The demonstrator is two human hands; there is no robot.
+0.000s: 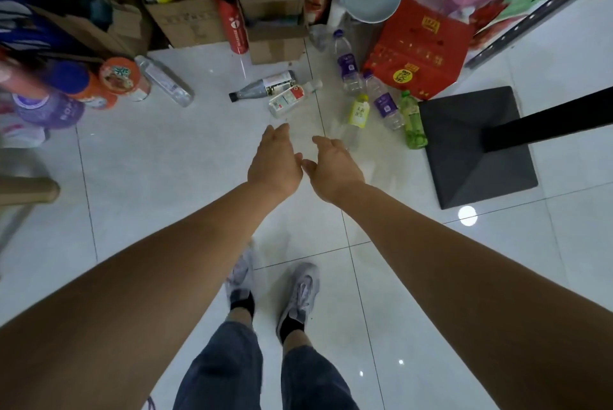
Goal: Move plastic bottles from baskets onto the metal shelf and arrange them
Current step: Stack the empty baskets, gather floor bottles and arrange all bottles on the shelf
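Fingers (275,136) of left hand (275,161): loosely straight, slightly spread, holding nothing and touching nothing. Fingers of right hand (335,167): relaxed, gently curved, empty; thumb close to the left hand's edge. Both hands hover side by side over the white tiled floor (149,184).

Open room: a wide stretch of bare tile lies below and to the left of the hands. Bounds: cardboard boxes (189,21) along the top, a black stand base (474,144) at right, stacked bottles (66,91) at the left edge.

Bottles on the floor, all lying down:
- dark bottle (265,86) and clear red-labelled bottle (292,98), touching, just beyond the left fingertips;
- yellow-labelled bottle (358,114), near the right hand;
- two purple-labelled bottles (383,101), beside it;
- green bottle (413,121), against the stand base;
- clear bottle (166,81), well apart at left.

Red bag (421,51): behind the right-hand group. Shoes (298,297): on the tile below the hands.
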